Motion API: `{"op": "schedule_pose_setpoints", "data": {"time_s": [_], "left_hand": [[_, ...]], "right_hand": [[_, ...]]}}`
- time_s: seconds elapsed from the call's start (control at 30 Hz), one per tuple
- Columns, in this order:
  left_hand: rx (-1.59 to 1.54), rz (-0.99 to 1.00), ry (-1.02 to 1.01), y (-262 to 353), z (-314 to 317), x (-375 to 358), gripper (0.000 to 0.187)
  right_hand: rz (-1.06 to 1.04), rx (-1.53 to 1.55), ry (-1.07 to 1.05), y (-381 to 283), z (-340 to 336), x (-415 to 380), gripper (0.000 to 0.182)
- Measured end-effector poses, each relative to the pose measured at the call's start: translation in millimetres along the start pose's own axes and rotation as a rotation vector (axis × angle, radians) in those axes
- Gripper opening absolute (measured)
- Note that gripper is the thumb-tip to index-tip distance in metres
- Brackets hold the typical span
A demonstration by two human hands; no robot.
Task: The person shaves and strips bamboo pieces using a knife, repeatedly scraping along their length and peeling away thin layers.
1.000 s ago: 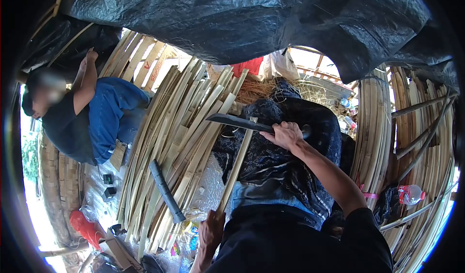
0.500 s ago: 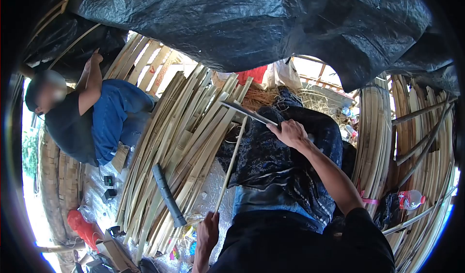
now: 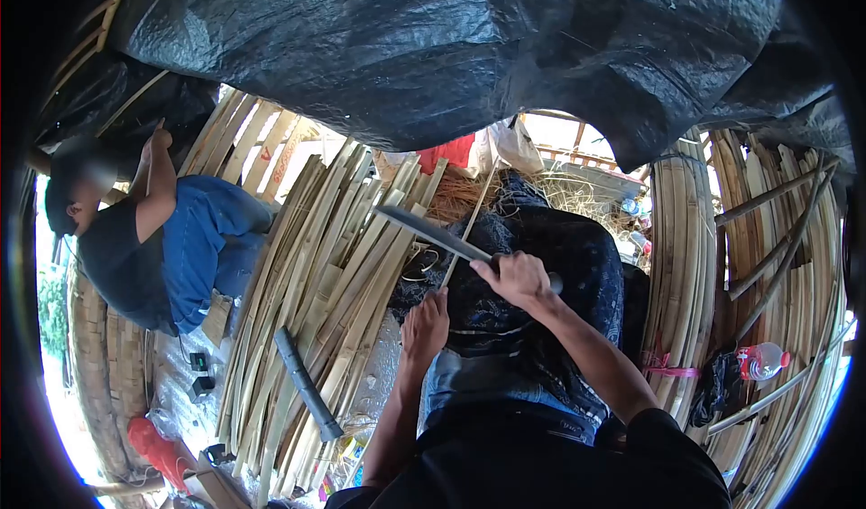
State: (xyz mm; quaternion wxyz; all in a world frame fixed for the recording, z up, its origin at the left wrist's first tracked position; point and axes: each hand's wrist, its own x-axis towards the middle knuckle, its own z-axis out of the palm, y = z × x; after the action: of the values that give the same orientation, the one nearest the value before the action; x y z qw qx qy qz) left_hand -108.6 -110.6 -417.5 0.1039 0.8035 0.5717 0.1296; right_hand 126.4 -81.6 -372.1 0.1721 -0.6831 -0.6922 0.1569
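Observation:
My right hand (image 3: 521, 280) is closed around the handle end of a machete (image 3: 426, 230), its long grey blade pointing up and left over my lap. A thin bamboo strip (image 3: 479, 204) is gripped near its lower part by my closed left hand (image 3: 425, 327). From that hand the strip slants up and away, crossing the blade close to my right hand. Dark patterned cloth (image 3: 577, 265) covers my legs beneath both hands. Just left of them lies a thick pile of split bamboo slats (image 3: 298, 283).
A dark ridged rod (image 3: 308, 384) rests on the slats. At the left another person (image 3: 135, 220) sits with an arm raised. Bundled bamboo (image 3: 678, 265) and a plastic bottle (image 3: 763, 362) stand at right. Black tarpaulin (image 3: 433, 49) hangs overhead; fibre shavings (image 3: 460, 198) lie ahead.
My left hand has moved up and right, closer to the blade, and the strip's far end now reaches well beyond it. The machete and right hand sit slightly lower and further left.

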Motion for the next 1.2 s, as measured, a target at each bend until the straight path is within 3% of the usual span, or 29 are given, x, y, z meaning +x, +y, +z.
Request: {"op": "schedule_pose_setpoints", "data": {"time_s": [0.1,0.17,0.27,0.3,0.4,0.53,0.6,0.73,0.83,0.93,1.0,1.03,1.2], "left_hand": [[-0.044,-0.066,-0.043,2,0,21,0.049],[-0.127,-0.181,-0.144,5,1,29,0.056],[-0.070,-0.093,-0.114,4,3,29,0.053],[-0.067,-0.018,-0.062,4,3,30,0.053],[-0.048,-0.051,-0.110,15,-10,38,0.052],[0.010,-0.018,-0.153,18,-5,44,0.052],[-0.030,-0.074,-0.127,19,4,47,0.053],[-0.069,-0.129,-0.104,22,14,51,0.054],[-0.088,-0.142,-0.107,24,8,50,0.053],[-0.116,-0.196,-0.134,31,-11,44,0.053],[-0.132,-0.220,-0.172,37,-23,42,0.054],[-0.142,-0.271,-0.197,41,-28,43,0.055],[-0.150,-0.320,-0.219,39,-31,26,0.055]], "right_hand": [[-0.072,-0.059,0.054,3,28,-5,0.070],[-0.322,-0.272,0.698,5,47,-10,0.064],[-0.387,-0.278,0.609,13,47,-10,0.060],[-0.325,-0.181,0.403,15,41,-9,0.062],[-0.317,-0.139,0.321,17,40,-9,0.063],[-0.390,-0.186,0.398,23,46,-8,0.061],[-0.468,-0.299,0.555,26,49,-7,0.048],[-0.444,-0.205,0.502,25,54,-3,0.056],[-0.379,-0.249,0.519,19,56,-7,0.060],[-0.257,-0.242,0.334,13,47,-10,0.056],[-0.112,-0.179,0.070,10,44,-10,0.071],[-0.075,-0.186,0.008,10,46,-10,0.071],[-0.088,-0.208,0.050,10,50,-16,0.070]]}}
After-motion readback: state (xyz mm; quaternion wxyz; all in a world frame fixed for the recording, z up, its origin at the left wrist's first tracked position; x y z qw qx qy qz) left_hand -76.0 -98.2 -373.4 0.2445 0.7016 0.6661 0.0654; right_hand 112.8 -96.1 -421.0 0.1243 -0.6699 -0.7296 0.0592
